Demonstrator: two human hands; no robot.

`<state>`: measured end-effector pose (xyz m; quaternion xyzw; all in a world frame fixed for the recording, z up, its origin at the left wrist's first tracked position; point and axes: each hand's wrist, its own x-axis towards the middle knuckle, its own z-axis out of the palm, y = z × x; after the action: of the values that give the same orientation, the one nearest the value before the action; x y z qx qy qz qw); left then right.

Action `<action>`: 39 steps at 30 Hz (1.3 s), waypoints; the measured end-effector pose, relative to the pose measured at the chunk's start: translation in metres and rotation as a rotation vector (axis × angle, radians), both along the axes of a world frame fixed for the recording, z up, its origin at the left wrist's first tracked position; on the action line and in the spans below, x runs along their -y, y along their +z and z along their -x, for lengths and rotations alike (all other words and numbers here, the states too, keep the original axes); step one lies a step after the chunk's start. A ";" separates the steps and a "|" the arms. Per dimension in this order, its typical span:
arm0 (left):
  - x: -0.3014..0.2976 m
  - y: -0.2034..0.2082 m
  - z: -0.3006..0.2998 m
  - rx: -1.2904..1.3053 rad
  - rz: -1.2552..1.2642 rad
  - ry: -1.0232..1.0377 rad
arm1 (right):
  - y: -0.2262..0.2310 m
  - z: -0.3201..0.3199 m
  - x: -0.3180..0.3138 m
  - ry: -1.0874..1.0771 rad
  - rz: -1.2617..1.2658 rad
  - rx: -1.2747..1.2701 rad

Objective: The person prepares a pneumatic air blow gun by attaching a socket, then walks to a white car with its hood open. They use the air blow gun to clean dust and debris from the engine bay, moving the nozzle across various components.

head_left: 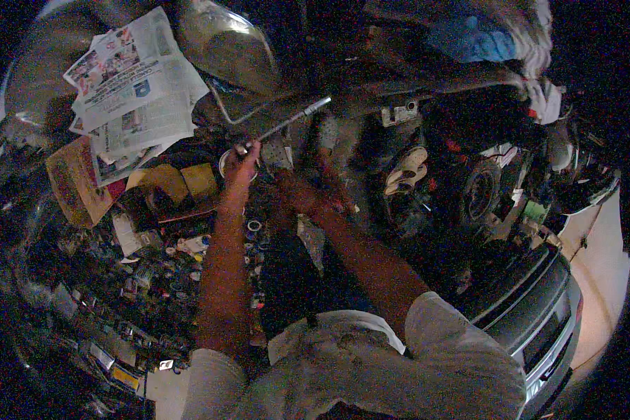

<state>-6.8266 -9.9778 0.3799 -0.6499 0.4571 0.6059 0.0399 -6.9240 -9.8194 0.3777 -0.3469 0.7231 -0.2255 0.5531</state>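
Note:
My left hand (pixel 243 162) is closed around the handle end of a long metal ratchet wrench (pixel 287 121), which slants up and to the right into the dim engine bay. My right hand (pixel 313 190) lies flat on a dark engine part just to the right of the left hand, fingers spread and holding nothing. Both forearms reach forward from my grey short sleeves at the bottom of the view. What the wrench's far end sits on is too dark to make out.
Crumpled newspapers (pixel 134 91) lie at the upper left beside a curved shiny cover (pixel 225 43). Small cans, sockets and clutter (pixel 154 259) fill the left side. A pulley (pixel 477 192) and belts sit on the right. The car's front grille (pixel 539 308) curves at the lower right.

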 end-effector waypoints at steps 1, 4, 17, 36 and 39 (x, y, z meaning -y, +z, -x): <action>0.007 -0.005 -0.002 -0.057 -0.006 0.045 | -0.003 0.001 0.011 -0.001 0.009 0.014; 0.030 -0.011 0.000 -0.130 0.042 0.132 | -0.006 0.009 0.042 0.000 0.029 0.029; 0.078 -0.037 0.067 -0.142 -0.047 0.010 | -0.024 0.056 0.098 -0.028 0.040 -0.009; 0.104 -0.064 0.113 -0.206 -0.069 0.007 | -0.060 0.096 0.120 -0.058 0.022 -0.115; 0.096 -0.066 0.112 -0.196 0.029 -0.185 | -0.070 0.103 0.125 -0.051 0.033 -0.133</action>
<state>-6.9383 -10.0739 0.3140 -0.5434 0.5253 0.6535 0.0414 -7.0266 -9.9439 0.3078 -0.3518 0.7629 -0.2278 0.4923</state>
